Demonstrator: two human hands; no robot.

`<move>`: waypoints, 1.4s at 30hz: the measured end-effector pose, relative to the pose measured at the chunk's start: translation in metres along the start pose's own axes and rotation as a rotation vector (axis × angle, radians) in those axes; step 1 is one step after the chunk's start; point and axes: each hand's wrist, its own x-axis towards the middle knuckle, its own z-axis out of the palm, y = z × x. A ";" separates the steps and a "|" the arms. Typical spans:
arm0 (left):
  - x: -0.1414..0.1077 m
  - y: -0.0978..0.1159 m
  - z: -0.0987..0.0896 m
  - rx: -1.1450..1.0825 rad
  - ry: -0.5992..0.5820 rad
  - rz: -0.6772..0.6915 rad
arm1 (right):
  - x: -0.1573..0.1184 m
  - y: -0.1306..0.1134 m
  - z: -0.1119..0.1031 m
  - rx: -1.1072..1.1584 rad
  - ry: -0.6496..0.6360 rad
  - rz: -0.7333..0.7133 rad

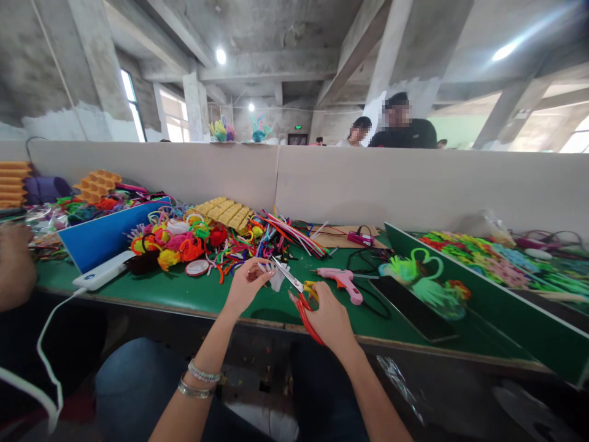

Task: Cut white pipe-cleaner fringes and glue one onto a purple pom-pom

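Between the two hands, the scissors seem to call for short, careful snips: their blades reach to the fingertips of the left hand, so those fingers are best kept back from the edges. The right hand grips the red and yellow handles; the left pinches what looks like a small white piece, too blurred to be sure. White scraps lie just beside the left fingertips, on the green surface.

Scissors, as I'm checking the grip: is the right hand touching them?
Touching: the head view shows the right hand gripping the scissors by the handles.
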 end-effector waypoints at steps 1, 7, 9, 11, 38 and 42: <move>0.000 0.000 0.000 -0.002 -0.001 0.000 | 0.000 0.000 0.000 0.004 -0.001 0.000; -0.001 0.002 0.000 -0.005 0.004 -0.015 | 0.000 0.000 -0.001 0.007 -0.014 0.022; -0.001 0.002 0.000 -0.005 0.001 -0.011 | 0.000 0.000 -0.002 0.016 -0.018 0.019; -0.001 0.001 0.000 -0.005 -0.002 -0.006 | 0.000 0.000 -0.002 0.020 -0.015 0.018; 0.001 -0.006 0.001 -0.074 0.041 -0.050 | 0.013 0.034 -0.008 -0.117 0.302 0.039; 0.000 -0.005 0.002 -0.042 -0.002 -0.056 | 0.011 0.029 -0.005 0.241 0.049 0.108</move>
